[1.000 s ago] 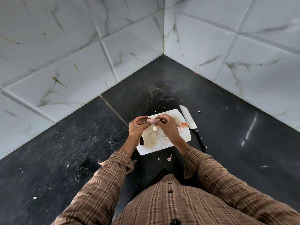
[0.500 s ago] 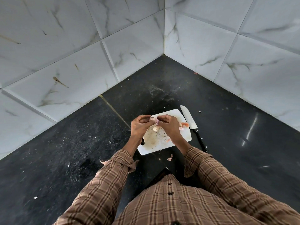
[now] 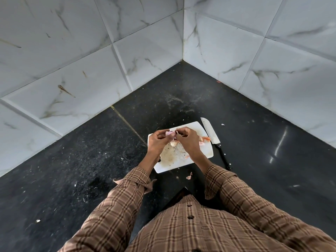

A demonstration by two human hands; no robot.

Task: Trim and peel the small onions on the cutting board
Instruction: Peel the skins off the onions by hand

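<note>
Nearest, plaid sleeves [image 3: 245, 193] reach forward over a dark counter [image 3: 272, 142]. Above the white cutting board [image 3: 174, 160], the left hand [image 3: 157, 141] grips a small pinkish onion [image 3: 170, 134] while the right hand [image 3: 189, 140] pinches at its skin. Peel scraps [image 3: 204, 140] lie on the board's right part. Just beyond, a knife [image 3: 211, 131] lies beside the board.

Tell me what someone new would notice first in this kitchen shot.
Both hands meet over the white cutting board: the left hand holds a small pinkish onion while the right hand pinches at its skin. A knife lies on the black counter along the board's right edge.
</note>
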